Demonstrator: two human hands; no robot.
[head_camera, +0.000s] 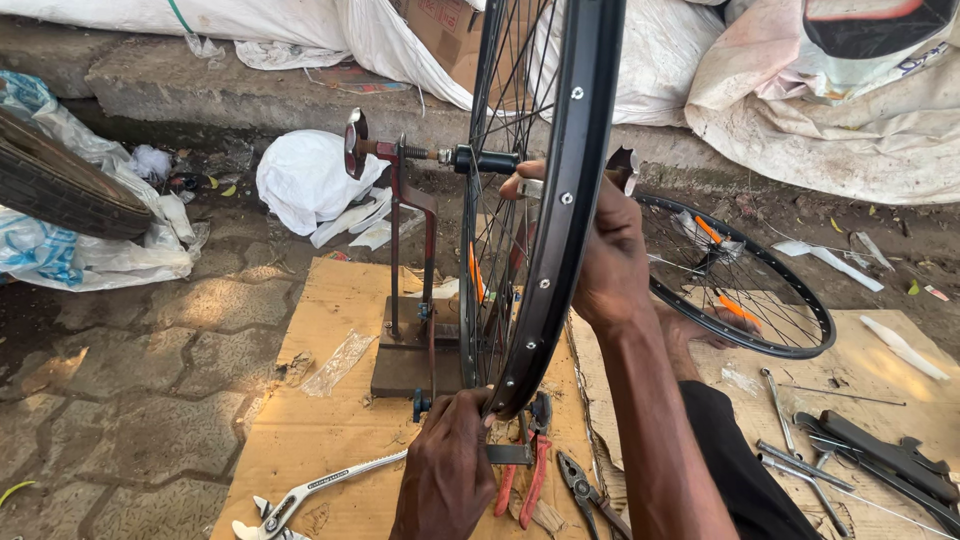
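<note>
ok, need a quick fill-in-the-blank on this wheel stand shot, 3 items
1. The black rim stands upright in a rusty metal ____.
2. The left hand grips the rim at its ____ edge.
3. The second wheel, lying flat at right, carries reflectors of ____ colour.

Missing words: stand; bottom; orange

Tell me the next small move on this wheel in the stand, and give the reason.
Probably turn the black rim a little further. The left hand grips the rim's bottom edge, the right hand rests near the hub, and the wheel sits upright in the red stand. Only part of the rim is near the hands, so the rest remains unchecked.
</note>
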